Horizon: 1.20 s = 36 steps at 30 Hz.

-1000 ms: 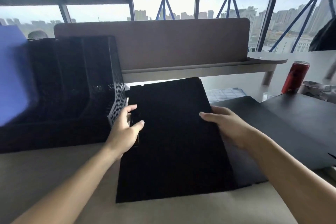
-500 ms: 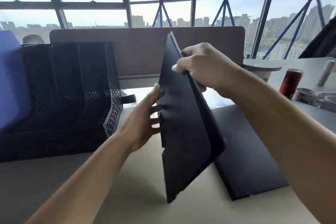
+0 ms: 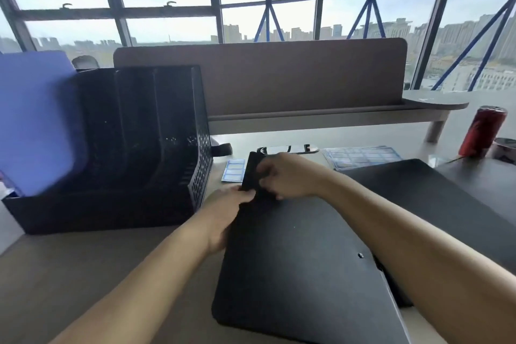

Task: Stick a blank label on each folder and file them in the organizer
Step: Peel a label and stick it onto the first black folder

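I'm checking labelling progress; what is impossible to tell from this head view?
Head view only:
1. Any label on the spine of the black folder: left hand and right hand grip over it.
2. Slots of the organizer: too dark inside.
3. Object beside the red can: cut off by the right edge.

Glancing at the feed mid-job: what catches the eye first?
The left hand and right hand grip the far corner of a black folder lying mid-desk. To the left stands a black organizer with a blue folder at its left end; label sheets lie beyond the hands.
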Available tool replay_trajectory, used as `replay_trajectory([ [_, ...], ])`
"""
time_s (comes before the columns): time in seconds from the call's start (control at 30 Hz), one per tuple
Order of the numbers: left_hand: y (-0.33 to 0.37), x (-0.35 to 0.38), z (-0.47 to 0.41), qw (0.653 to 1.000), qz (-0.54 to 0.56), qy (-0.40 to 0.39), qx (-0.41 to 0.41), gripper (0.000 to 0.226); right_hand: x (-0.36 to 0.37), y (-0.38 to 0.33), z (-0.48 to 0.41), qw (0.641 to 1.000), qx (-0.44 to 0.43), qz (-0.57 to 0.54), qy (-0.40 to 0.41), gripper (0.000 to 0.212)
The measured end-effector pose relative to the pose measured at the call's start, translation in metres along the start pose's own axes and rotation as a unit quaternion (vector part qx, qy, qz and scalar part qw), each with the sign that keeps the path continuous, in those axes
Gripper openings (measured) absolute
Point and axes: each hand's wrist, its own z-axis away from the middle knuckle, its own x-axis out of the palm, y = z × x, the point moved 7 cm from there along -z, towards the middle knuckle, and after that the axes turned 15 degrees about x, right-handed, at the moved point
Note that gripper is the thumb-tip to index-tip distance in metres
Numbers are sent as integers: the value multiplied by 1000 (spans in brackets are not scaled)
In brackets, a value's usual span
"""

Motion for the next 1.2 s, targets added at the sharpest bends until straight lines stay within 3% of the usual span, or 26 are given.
replay_trajectory([
  [0.1,-18,-24,1,990,-137,42,14,17,3,44,-20,992,45,99,56,26],
  [0.23,-29,-48,12,970,-240,1,23,12,22,88,-21,984,79,142,70,53],
  [0.3,-28,-59,17,945,-324,-27,28,26,37,96,-16,985,75,138,64,56],
  [0.37,-23,-70,20,885,-465,-24,12,53,50,92,-10,987,50,138,67,55],
  [0.4,-20,-72,20,839,-544,-15,14,57,53,89,-9,987,39,138,72,55],
  [0.5,-2,-56,15,660,-749,9,52,59,58,87,-12,987,32,127,91,53],
  [0.53,3,-48,12,617,-784,15,67,56,58,87,-14,987,35,124,98,52],
  [0.63,8,-31,-3,560,-821,26,109,45,56,89,-18,986,48,115,109,49],
  [0.7,3,-25,-18,567,-815,21,123,49,57,89,-18,986,51,115,107,50],
  [0.83,-24,-17,-64,642,-755,-82,108,65,53,92,-25,988,53,112,91,48],
  [1.0,-37,-28,-105,679,-717,-109,109,77,33,97,-51,990,64,69,106,40],
  [1.2,-49,-34,-108,669,-728,-102,111,76,11,112,-110,980,141,7,140,40],
])
